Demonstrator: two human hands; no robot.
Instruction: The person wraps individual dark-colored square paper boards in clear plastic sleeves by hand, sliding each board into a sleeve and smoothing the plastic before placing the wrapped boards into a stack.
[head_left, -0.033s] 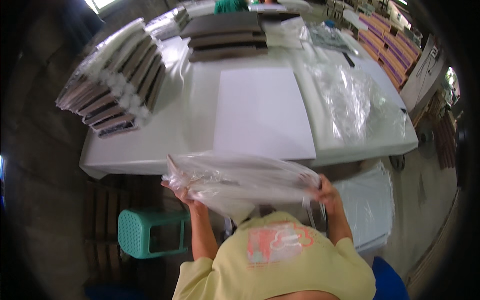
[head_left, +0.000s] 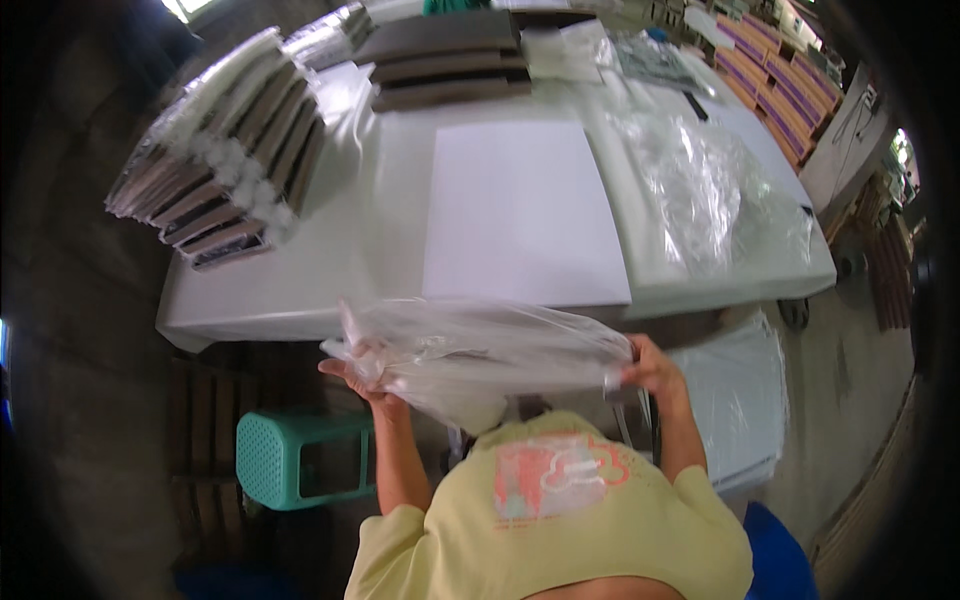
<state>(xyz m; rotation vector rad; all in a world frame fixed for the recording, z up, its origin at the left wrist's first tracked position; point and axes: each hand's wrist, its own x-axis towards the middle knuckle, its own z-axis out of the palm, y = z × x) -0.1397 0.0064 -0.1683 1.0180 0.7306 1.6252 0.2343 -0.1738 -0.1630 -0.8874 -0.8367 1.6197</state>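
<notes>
Head view shows us holding a clear plastic bag (head_left: 490, 350) with a flat dark item inside, level in the air just before the near edge of the white table (head_left: 300, 300). Our left hand (head_left: 368, 385) grips its left end from below; our right hand (head_left: 650, 368) pinches the right end shut. On the table lie a white sheet (head_left: 520, 210), loose clear bags (head_left: 710, 190) (crumpled, to the right) and a fanned row of wrapped dark boards (head_left: 225, 165). Below left stands 1 green stool (head_left: 300, 455).
</notes>
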